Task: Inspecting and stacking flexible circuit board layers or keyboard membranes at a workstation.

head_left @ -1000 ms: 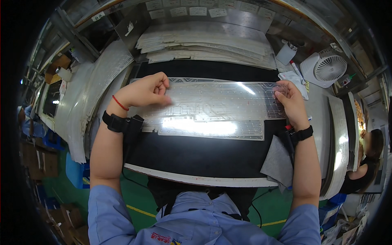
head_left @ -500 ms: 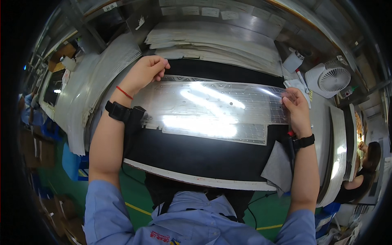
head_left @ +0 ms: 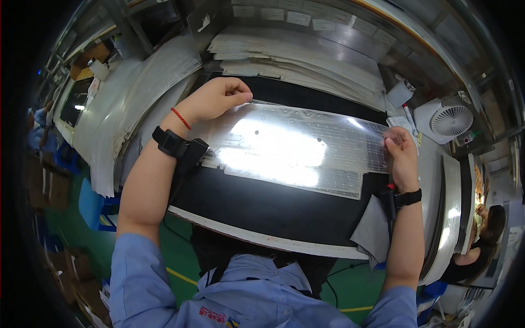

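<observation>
A clear, glossy plastic film with bright reflections is spread over a thin, transparent-looking panel marked with fine lines and small holes. My left hand pinches at the film's far edge, left of centre, thumb and forefinger together. At the film's right end my right hand is closed on the edge, fingertips showing through the clear material. How far the film is apart from the panel is hard to see through the glare. Beneath both lies a black mat.
Behind the mat stands a stack of thin sheets; another stack lies on the left. A white fan, a bottle and a grey cloth are on the right. A person sits at the far right.
My left hand has moved right along the far edge and now pinches there. The right hand keeps its hold on the right end. The whole view has shifted slightly.
</observation>
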Motion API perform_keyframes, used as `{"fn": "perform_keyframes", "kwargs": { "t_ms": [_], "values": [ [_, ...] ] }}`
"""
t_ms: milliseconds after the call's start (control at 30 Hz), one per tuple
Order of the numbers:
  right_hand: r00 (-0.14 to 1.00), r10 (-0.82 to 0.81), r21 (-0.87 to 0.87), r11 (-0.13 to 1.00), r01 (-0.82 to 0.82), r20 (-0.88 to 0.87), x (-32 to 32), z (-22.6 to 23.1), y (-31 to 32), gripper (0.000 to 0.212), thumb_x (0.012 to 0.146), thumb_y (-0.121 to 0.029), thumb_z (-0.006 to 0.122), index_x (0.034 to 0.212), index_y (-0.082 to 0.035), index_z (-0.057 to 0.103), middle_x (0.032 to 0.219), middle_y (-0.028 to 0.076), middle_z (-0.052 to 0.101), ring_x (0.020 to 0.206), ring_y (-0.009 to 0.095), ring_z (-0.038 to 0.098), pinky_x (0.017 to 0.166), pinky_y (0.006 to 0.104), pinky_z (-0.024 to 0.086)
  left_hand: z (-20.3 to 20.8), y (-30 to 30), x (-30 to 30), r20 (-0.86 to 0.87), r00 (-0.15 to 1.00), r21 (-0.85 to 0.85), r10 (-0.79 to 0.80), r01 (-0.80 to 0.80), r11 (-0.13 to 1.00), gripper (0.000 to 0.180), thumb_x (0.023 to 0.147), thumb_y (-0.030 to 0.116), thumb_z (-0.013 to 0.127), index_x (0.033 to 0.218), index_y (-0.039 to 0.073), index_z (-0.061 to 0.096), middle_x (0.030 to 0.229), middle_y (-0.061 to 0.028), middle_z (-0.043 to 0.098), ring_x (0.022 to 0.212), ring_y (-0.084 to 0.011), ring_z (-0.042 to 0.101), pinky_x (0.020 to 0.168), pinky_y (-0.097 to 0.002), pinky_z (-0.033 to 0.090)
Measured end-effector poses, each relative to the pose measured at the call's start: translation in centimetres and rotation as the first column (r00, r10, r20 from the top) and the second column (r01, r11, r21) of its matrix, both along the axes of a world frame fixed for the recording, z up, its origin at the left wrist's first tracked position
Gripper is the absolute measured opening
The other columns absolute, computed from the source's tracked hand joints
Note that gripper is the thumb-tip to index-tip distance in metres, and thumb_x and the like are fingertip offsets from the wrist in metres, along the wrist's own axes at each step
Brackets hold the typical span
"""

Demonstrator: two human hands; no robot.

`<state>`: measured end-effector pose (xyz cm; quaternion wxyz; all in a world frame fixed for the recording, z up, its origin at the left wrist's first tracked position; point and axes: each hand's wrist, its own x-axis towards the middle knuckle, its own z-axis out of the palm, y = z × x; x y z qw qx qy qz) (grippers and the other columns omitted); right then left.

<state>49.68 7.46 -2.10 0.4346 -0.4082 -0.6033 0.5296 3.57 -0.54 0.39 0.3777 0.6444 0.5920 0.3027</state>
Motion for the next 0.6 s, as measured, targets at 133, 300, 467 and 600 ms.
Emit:
{"fn": "perform_keyframes", "kwargs": {
  "t_ms": [133, 300, 467, 600],
  "values": [
    [1.000, -0.004, -0.017, 1.000, 0.004, 0.000, -0.2, 0.1, 0.0, 0.026, 0.093, 0.001, 0.056, 0.118, -0.004, 0.054, 0.101, 0.002, 0.062, 0.088, 0.011, 0.060, 0.080, 0.0228, 0.047, 0.4, -0.5, 0.1, -0.020, 1.000, -0.004, -0.020, 0.020, 1.000, 0.026, 0.089, 0.021, 0.069, 0.105, 0.001, 0.065, 0.085, 0.0003, 0.062, 0.078, -0.0073, 0.054, 0.071, -0.0230, 0.045],
    [1.000, -0.009, -0.012, 1.000, 0.009, 0.016, -0.1, -0.1, 0.1, 0.027, 0.093, 0.001, 0.057, 0.119, -0.004, 0.054, 0.101, 0.002, 0.063, 0.088, 0.010, 0.061, 0.079, 0.0227, 0.048, 1.2, -1.7, 1.2, -0.286, 0.950, 0.094, -0.126, 0.159, 0.983, 0.051, 0.070, 0.025, 0.085, 0.109, 0.002, 0.062, 0.088, -0.0017, 0.055, 0.081, -0.0111, 0.050, 0.073, -0.0253, 0.044],
    [1.000, -0.009, -0.015, 1.000, 0.010, 0.025, -0.1, -0.2, 0.0, 0.027, 0.093, 0.001, 0.057, 0.119, -0.004, 0.054, 0.100, 0.002, 0.064, 0.088, 0.010, 0.061, 0.079, 0.0222, 0.048, 1.6, -1.7, 1.8, -0.347, 0.924, 0.019, -0.158, 0.176, 0.984, 0.056, 0.069, 0.026, 0.083, 0.114, 0.001, 0.060, 0.092, -0.0078, 0.057, 0.086, -0.0168, 0.054, 0.076, -0.0294, 0.045],
    [0.999, -0.002, -0.024, 1.000, 0.003, 0.036, -0.2, 0.0, 0.0, 0.028, 0.093, 0.001, 0.056, 0.120, -0.004, 0.054, 0.100, 0.003, 0.064, 0.087, 0.010, 0.061, 0.078, 0.0219, 0.048, 1.3, -1.7, 1.0, -0.291, 0.945, 0.030, -0.151, 0.167, 0.985, 0.041, 0.080, 0.021, 0.073, 0.113, 0.000, 0.060, 0.092, -0.0091, 0.062, 0.085, -0.0169, 0.057, 0.078, -0.0297, 0.047]
  ]
}}
